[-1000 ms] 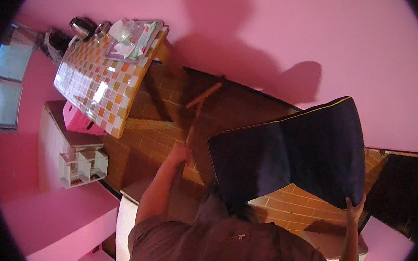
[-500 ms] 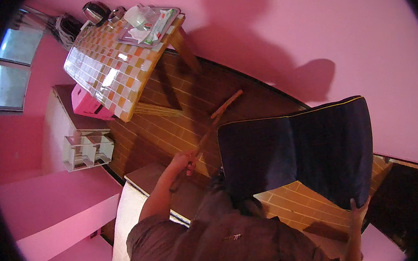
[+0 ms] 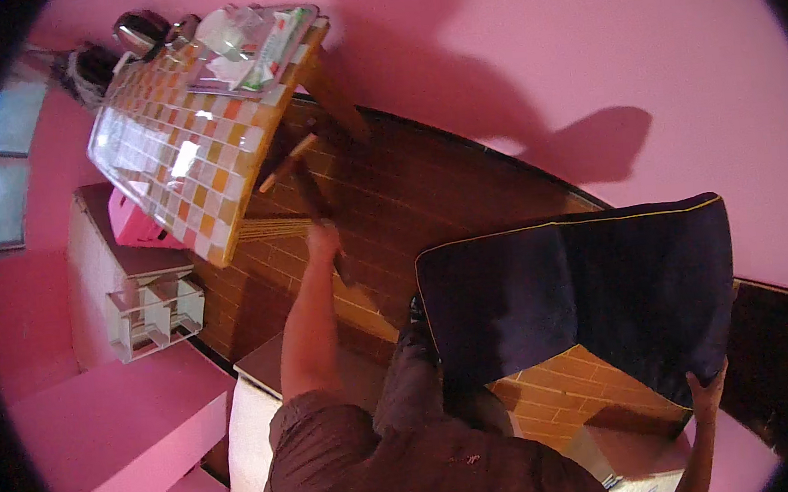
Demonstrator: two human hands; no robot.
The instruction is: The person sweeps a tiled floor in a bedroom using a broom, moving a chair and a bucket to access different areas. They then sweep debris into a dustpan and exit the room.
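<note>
My left hand (image 3: 322, 240) is closed around a T-shaped wooden stick (image 3: 313, 189), whose crosspiece lies beyond the hand, beside the tiled table's edge. Its exact kind I cannot make out. On my right, a dark navy cushion (image 3: 500, 298) with yellow piping, made of two panels joined by a fold, hangs at a slant in front of me. At its lower right corner, my right hand (image 3: 706, 388) grips the cushion's edge, with some fingers hidden behind the fabric.
A tile-topped table (image 3: 222, 178) stands at the far left, bearing a kettle (image 3: 141, 33) and a tray (image 3: 201, 81) of packages. Near it are a pink box (image 3: 138, 224) and a white shelf rack (image 3: 157, 315). A pink wall (image 3: 601, 54) bounds the far right side.
My left hand has reached farther forward and left, swinging the T-shaped stick toward the table. The cushion and my right hand have shifted slightly right.
</note>
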